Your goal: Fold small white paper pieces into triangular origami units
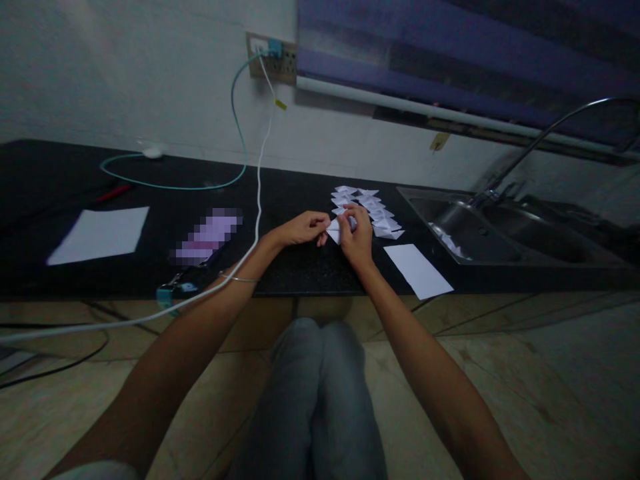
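Note:
Between my two hands, just above the dark countertop (300,273), is a small folded piece of white paper (334,231). My left hand (303,229) pinches its left corner between thumb and fingers. My right hand (357,233) grips the other side, its fingers covering much of the paper. Right behind my hands lie several folded white paper boats (383,217), set close together in two rows. A flat white paper rectangle (419,270) rests to the right of my right hand, near the counter's front edge.
Farther left lie a white sheet (100,233) and a blurred-out purple item (207,237). A white cable (259,193) drops from the wall outlet (273,57) across my left forearm. At right is a metal sink (425,200) with white scraps in it and a curved faucet (543,137).

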Action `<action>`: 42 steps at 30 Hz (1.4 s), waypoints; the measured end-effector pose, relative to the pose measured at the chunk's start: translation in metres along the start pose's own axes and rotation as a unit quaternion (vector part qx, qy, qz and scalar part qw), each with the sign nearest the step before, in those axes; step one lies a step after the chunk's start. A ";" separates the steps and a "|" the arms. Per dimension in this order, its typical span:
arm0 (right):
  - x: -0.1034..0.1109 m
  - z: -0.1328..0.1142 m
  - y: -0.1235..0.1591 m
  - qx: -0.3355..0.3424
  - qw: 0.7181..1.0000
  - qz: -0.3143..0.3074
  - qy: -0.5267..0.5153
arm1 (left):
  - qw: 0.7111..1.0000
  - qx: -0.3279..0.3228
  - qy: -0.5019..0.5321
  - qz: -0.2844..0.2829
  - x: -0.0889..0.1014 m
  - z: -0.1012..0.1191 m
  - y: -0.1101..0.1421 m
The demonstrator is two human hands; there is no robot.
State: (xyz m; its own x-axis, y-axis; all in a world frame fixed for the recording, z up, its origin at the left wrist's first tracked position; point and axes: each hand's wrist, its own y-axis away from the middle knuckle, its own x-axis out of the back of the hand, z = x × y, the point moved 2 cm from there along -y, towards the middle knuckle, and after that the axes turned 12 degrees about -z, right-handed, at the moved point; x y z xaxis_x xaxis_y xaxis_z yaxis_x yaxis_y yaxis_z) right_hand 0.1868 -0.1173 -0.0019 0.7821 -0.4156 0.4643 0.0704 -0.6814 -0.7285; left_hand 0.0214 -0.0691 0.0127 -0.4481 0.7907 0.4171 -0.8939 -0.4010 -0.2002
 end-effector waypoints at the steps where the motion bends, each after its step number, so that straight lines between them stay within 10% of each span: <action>1: -0.001 0.001 0.000 -0.006 1.000 -0.001 -0.010 | 1.000 -0.002 -0.007 -0.002 -0.001 0.000 0.000; 42: -0.001 -0.001 0.001 0.005 1.000 0.008 -0.002 | 0.997 0.014 0.059 0.053 0.004 -0.016 -0.005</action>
State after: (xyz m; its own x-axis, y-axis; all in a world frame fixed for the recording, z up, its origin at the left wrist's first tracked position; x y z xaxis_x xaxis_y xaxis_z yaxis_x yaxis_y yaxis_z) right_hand 0.1859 -0.1181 -0.0029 0.7861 -0.4242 0.4496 0.0627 -0.6688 -0.7408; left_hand 0.0239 -0.0563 0.0018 -0.5389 0.7916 0.2880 -0.8420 -0.4961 -0.2120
